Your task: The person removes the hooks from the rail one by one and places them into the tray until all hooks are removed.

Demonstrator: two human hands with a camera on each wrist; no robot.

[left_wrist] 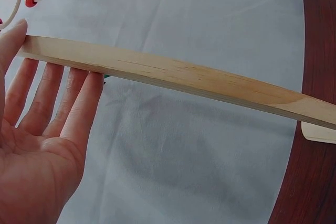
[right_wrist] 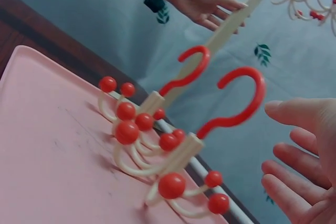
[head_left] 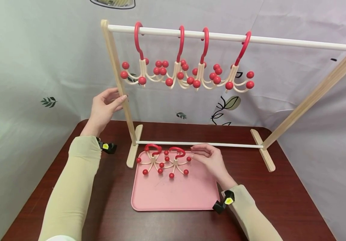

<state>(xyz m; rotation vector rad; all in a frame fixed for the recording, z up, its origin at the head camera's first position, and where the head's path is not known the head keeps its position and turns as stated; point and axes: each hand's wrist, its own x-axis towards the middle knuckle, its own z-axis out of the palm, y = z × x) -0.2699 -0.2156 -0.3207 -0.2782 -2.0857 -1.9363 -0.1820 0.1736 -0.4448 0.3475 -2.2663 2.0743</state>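
Note:
My left hand (head_left: 104, 106) holds the rack's left wooden post (left_wrist: 173, 74) partway up, thumb on one side and fingers on the other. Two claw-shaped hangers with red hooks and red ball tips stand side by side on a pink tray (head_left: 173, 194). Nearest my right hand (head_left: 210, 160) is the right hanger (head_left: 176, 163); the left hanger (head_left: 152, 160) is beside it. In the right wrist view, my right thumb (right_wrist: 294, 111) is beside the red hook (right_wrist: 257, 95), with a gap between them, and the fingers are loosely spread, holding nothing.
Several similar hangers (head_left: 201, 72) hang from the white top rail (head_left: 287, 42) of the rack. A lower white rail (head_left: 230, 145) runs behind the tray, between two wooden feet. A pale cloth with leaf prints hangs behind the dark red-brown table (head_left: 284, 197).

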